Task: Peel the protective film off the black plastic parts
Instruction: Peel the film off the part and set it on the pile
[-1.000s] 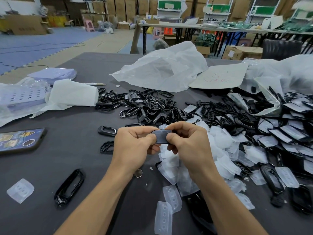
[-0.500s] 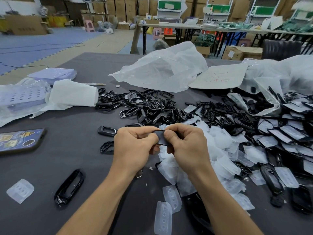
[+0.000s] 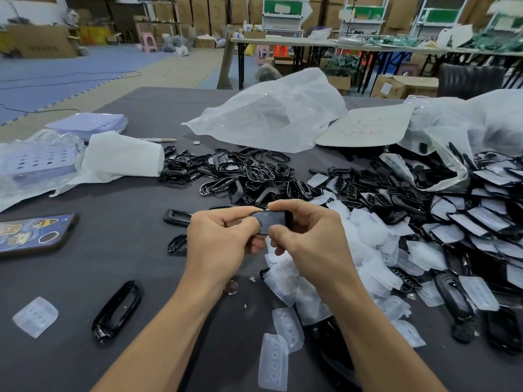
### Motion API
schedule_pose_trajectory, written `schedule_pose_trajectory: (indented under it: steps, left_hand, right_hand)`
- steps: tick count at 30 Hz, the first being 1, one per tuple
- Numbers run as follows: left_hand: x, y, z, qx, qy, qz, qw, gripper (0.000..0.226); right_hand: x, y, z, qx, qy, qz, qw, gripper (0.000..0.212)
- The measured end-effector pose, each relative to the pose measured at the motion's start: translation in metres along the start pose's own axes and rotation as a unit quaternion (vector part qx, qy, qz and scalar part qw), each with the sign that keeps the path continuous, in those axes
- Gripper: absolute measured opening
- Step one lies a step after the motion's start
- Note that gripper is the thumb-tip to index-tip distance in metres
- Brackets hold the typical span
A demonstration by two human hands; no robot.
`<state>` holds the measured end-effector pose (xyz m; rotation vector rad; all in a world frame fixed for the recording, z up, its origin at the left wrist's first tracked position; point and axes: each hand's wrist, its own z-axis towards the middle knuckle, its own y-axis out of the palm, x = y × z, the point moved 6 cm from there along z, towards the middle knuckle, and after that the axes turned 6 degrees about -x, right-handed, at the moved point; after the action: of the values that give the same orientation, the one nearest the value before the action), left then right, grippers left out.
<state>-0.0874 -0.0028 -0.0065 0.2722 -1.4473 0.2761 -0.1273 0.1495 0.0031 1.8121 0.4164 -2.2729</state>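
Near the table's (image 3: pixel 119 210) front edge lie loose film pieces (image 3: pixel 274 360), seemingly dropped where peeling happens; above them the left hand (image 3: pixel 223 239) pinches one end of a black plastic part (image 3: pixel 272 220), likely steadying it; the right hand (image 3: pixel 308 239) pinches the other end, thumb at its lower rim, probably to start the peel; beyond, bare black frames (image 3: pixel 243 176) are heaped mid-table; film-covered parts (image 3: pixel 478 230) wait toward the right edge.

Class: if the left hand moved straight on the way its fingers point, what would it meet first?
Probably the right hand: the left hand points rightward along the black plastic part that both hands pinch, with the right hand close ahead. Depth is unclear.
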Motion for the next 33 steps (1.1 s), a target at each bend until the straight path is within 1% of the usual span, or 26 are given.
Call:
schedule_pose_trajectory:
  steps: [2, 5, 7, 8, 9, 10, 11, 12, 13, 14, 16, 19, 22, 24, 25, 27, 28, 30, 31, 32, 33]
  left_hand:
    - [0.001, 0.001, 0.000, -0.009, 0.003, 0.008, 1.000, 0.044]
    - [0.003, 0.003, -0.001, -0.012, 0.005, 0.006, 1.000, 0.041]
    - [0.002, 0.005, -0.002, -0.012, 0.004, 0.006, 1.000, 0.046]
    - [0.002, 0.006, -0.002, -0.012, 0.000, 0.003, 1.000, 0.049]
    - [0.001, 0.006, -0.002, -0.010, -0.005, -0.002, 1.000, 0.049]
    - [0.000, 0.005, -0.002, -0.008, -0.010, -0.007, 1.000, 0.049]
    - [-0.002, 0.004, -0.002, -0.005, -0.016, -0.012, 1.000, 0.048]
    - [-0.003, 0.003, -0.003, -0.002, -0.023, -0.016, 1.000, 0.047]
    - [-0.004, 0.003, -0.003, -0.001, -0.029, -0.017, 0.999, 0.045]
    - [-0.005, 0.002, -0.004, -0.004, -0.036, -0.015, 0.999, 0.043]
    - [-0.007, 0.002, -0.004, -0.017, -0.047, -0.006, 0.999, 0.037]
    - [-0.007, 0.006, -0.007, -0.042, -0.039, 0.020, 0.998, 0.033]
    - [-0.001, 0.008, -0.013, -0.036, 0.000, 0.071, 0.997, 0.034]
    - [0.001, 0.006, -0.015, -0.011, 0.025, 0.122, 0.992, 0.035]
    - [0.002, 0.004, -0.014, 0.003, 0.036, 0.152, 0.988, 0.035]
    - [0.004, 0.001, -0.015, 0.029, 0.049, 0.200, 0.978, 0.029]
    - [0.006, -0.001, -0.015, 0.043, 0.057, 0.228, 0.971, 0.028]
    - [0.010, -0.001, -0.016, 0.065, 0.078, 0.282, 0.954, 0.031]
    - [0.012, -0.001, -0.016, 0.069, 0.084, 0.302, 0.947, 0.031]
    - [0.012, -0.001, -0.014, 0.071, 0.087, 0.320, 0.941, 0.031]
    - [0.010, -0.001, -0.012, 0.068, 0.090, 0.338, 0.934, 0.030]
  right_hand:
    - [0.003, -0.002, 0.002, 0.006, 0.013, 0.018, 1.000, 0.040]
    - [0.006, -0.004, 0.003, 0.017, 0.045, 0.076, 0.996, 0.044]
    - [0.006, -0.007, 0.002, 0.018, 0.058, 0.091, 0.994, 0.046]
    - [0.006, -0.008, 0.001, 0.023, 0.060, 0.081, 0.995, 0.047]
    - [0.004, -0.011, 0.000, 0.037, 0.048, 0.032, 0.998, 0.046]
    - [-0.002, -0.013, -0.002, 0.051, 0.019, -0.062, 0.997, 0.043]
    - [-0.012, -0.012, -0.005, 0.054, -0.026, -0.178, 0.982, 0.039]
    - [-0.020, -0.006, -0.009, 0.038, -0.076, -0.276, 0.957, 0.037]
    - [-0.024, 0.000, -0.012, 0.018, -0.112, -0.336, 0.935, 0.040]
    - [-0.025, 0.004, -0.015, -0.001, -0.125, -0.362, 0.924, 0.044]
    - [-0.025, 0.004, -0.016, -0.006, -0.117, -0.377, 0.919, 0.046]
    - [-0.028, -0.002, -0.014, -0.007, -0.105, -0.406, 0.908, 0.040]
    - [-0.030, -0.022, -0.013, -0.015, -0.063, -0.404, 0.912, 0.032]
    - [-0.028, -0.058, -0.010, 0.005, -0.009, -0.420, 0.908, 0.032]
    - [-0.028, -0.082, -0.008, 0.023, 0.025, -0.436, 0.900, 0.033]
    - [-0.030, -0.134, -0.003, 0.061, 0.100, -0.475, 0.872, 0.036]
    - [-0.031, -0.156, -0.001, 0.073, 0.138, -0.503, 0.850, 0.039]
    - [-0.031, -0.186, 0.000, 0.071, 0.209, -0.577, 0.786, 0.050]
    - [-0.030, -0.192, 0.002, 0.068, 0.223, -0.599, 0.766, 0.054]
    - [-0.030, -0.193, 0.006, 0.070, 0.218, -0.603, 0.764, 0.056]
    - [-0.031, -0.188, 0.010, 0.074, 0.199, -0.595, 0.775, 0.054]
